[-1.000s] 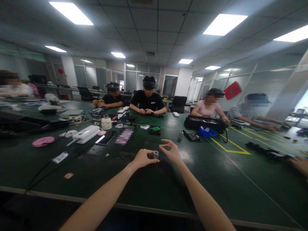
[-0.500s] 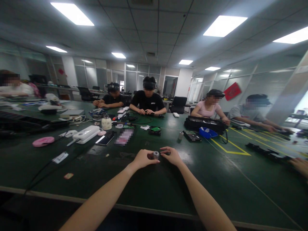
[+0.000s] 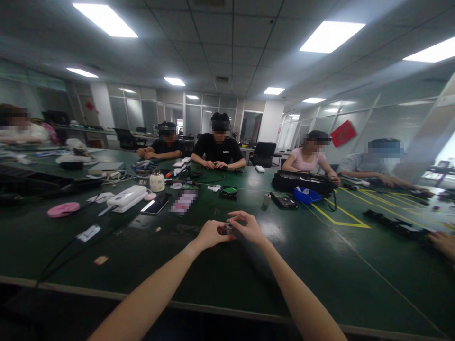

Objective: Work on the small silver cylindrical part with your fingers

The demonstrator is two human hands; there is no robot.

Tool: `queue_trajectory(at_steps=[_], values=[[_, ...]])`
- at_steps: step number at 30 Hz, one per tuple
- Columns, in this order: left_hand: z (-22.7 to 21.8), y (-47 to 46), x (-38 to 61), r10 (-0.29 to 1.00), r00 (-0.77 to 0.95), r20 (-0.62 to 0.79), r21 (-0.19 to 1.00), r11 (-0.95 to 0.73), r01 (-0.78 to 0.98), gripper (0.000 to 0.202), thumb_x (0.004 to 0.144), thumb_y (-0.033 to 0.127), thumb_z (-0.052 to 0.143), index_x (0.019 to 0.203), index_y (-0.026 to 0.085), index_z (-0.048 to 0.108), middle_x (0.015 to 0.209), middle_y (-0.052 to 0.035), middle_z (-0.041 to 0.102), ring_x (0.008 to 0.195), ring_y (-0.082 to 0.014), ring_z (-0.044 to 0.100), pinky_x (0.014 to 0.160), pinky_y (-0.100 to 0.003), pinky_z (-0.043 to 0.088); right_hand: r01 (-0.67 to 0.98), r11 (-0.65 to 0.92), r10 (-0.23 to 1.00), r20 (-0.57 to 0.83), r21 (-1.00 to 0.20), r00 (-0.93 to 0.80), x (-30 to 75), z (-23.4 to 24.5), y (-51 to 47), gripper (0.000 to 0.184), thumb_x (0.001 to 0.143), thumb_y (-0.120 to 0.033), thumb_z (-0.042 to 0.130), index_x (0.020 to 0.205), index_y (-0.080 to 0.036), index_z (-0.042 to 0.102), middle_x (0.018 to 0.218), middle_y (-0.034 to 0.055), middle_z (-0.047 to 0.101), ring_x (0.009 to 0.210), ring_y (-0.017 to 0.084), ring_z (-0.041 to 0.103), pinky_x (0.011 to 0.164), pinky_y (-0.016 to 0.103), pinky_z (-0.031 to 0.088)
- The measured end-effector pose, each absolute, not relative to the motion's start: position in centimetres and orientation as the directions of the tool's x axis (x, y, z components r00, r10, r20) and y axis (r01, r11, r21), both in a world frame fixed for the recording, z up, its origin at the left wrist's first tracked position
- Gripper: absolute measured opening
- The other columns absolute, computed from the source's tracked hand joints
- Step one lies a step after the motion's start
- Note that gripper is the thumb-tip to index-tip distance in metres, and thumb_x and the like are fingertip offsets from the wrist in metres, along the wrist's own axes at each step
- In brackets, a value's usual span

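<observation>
My left hand (image 3: pixel 212 233) grips a small silver metal cylinder (image 3: pixel 229 227) between thumb and fingers, low over the green table. From the right, my right hand (image 3: pixel 247 227) reaches over it, with thumb and index finger closed at the cylinder's top. Those fingers hide much of the top, so any small part between them cannot be made out. A similar metal cylinder (image 3: pixel 266 199) stands upright farther back, just left of a hard drive (image 3: pixel 284 200).
Behind my hands lie a green circuit board (image 3: pixel 229 191) and a dark phone (image 3: pixel 155 203). Leftward are a white power strip (image 3: pixel 128 198), a cream jar (image 3: pixel 157 181) and a pink tape roll (image 3: pixel 64 210). A blue tray (image 3: pixel 307 195) sits right. Several people work around the table.
My right hand has moved left and slightly up, from beside the cylinder onto its top, and its fingers have closed there. The left hand keeps its hold in the same place.
</observation>
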State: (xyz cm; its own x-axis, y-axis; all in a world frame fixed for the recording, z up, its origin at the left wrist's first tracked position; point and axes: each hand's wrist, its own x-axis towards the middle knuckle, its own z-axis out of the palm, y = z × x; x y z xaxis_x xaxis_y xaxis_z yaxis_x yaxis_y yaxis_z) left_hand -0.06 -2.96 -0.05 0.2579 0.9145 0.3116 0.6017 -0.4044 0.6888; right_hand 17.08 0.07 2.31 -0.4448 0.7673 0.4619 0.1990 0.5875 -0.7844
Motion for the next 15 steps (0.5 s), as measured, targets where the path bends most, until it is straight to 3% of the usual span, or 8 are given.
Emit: queue_trajectory(at_steps=[9,15], values=[[-0.51,-2.68,-0.15,0.907,0.269,0.324,0.722,-0.421,0.55,0.034,0.067,0.046,0.073,0.084,0.016,0.075,0.074,-0.0023,0.074,0.067,-0.0184,0.065,0.058,-0.022,0.041,0.233,0.628,0.739,0.475,-0.743,-0.478,17.57,2.21,0.34,0.03,0.073,-0.026,0.068,0.102,-0.018,0.065,0.08,0.0048,0.073,0.081,0.022,0.069,0.081,0.039,0.051],[-0.29,-2.84,-0.06,0.909,0.267,0.32,0.706,-0.416,0.573,0.038,0.066,0.048,0.073,0.09,0.018,0.075,0.073,-0.0013,0.072,0.066,-0.0175,0.063,0.058,-0.022,0.04,0.302,0.588,0.797,0.472,-0.75,-0.377,17.68,2.47,0.42,0.03,0.078,-0.033,0.062,0.103,-0.015,0.065,0.065,0.001,0.069,0.066,0.019,0.066,0.071,0.033,0.05]])
